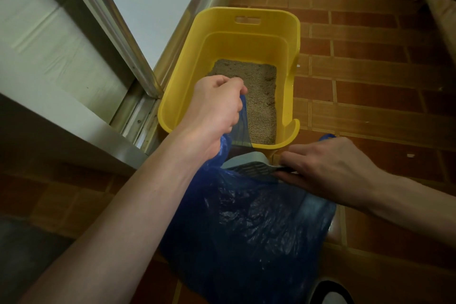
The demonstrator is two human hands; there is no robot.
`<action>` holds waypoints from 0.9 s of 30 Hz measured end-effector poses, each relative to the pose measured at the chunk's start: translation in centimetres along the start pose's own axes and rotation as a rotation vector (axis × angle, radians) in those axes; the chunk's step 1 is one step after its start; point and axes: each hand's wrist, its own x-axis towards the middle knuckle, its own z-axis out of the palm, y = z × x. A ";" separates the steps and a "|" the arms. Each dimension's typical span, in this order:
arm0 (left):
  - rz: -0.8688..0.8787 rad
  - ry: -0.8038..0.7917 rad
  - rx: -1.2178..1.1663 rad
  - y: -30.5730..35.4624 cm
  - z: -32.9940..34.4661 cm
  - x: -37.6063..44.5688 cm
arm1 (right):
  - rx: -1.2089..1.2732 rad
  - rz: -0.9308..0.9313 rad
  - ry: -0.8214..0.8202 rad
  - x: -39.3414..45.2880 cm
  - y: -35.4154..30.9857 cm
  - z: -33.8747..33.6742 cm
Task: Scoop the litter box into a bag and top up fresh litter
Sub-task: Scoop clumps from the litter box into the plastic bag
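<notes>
A yellow litter box [222, 39] stands on the tiled floor with tan litter [259, 96] in its bottom. In front of it hangs a dark blue plastic bag [246, 224]. My left hand [217, 108] grips the bag's upper edge and holds it up over the box's near rim. My right hand [328, 168] holds the handle of a grey slotted scoop [249, 165], whose head sits at the bag's mouth. Whatever the scoop carries is hidden from me.
A metal sliding-door frame [138, 66] and its sill run along the left, touching the box's side. Red-brown brick tiles [370, 96] stretch to the right. A black and white shoe [330, 291] shows at the bottom edge. A brown edge crosses the top right corner.
</notes>
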 end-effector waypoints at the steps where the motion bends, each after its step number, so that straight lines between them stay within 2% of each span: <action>1: 0.001 0.002 0.004 -0.1 0.0 0.0 | -0.012 -0.004 -0.033 -0.1 0.4 -0.3; 4: 0.009 0.017 0.024 -0.3 -0.1 0.0 | -0.060 -0.005 -0.178 -0.3 1.4 -1.8; 6: 0.013 0.034 0.039 -0.6 -0.3 0.1 | -0.051 0.000 -0.337 -0.1 1.7 -3.0; 9: 0.018 0.063 0.065 -0.8 -0.6 0.3 | 0.064 0.006 -0.548 0.4 0.7 -4.5; 13: 0.046 0.114 0.132 -1.2 -1.1 0.4 | 0.274 -0.057 -0.686 0.6 -2.7 -5.0; 15: 0.052 0.136 0.148 -1.2 -1.5 0.4 | 0.363 -0.136 -0.659 0.7 -4.9 -4.5; 18: 0.051 0.160 0.173 -1.2 -2.3 0.1 | 0.469 -0.230 -0.531 1.2 -7.6 -3.5; 23: 0.076 0.209 0.239 -1.2 -3.5 -0.4 | 0.729 -0.245 -0.492 2.9 -10.0 -3.8; 25: 0.111 0.232 0.309 -1.1 -3.8 -0.6 | 0.640 -0.253 -0.468 3.0 -10.2 -3.7; 27: 0.150 0.247 0.376 -1.3 -4.0 -0.7 | 0.437 -0.275 -0.392 2.6 -9.7 -3.1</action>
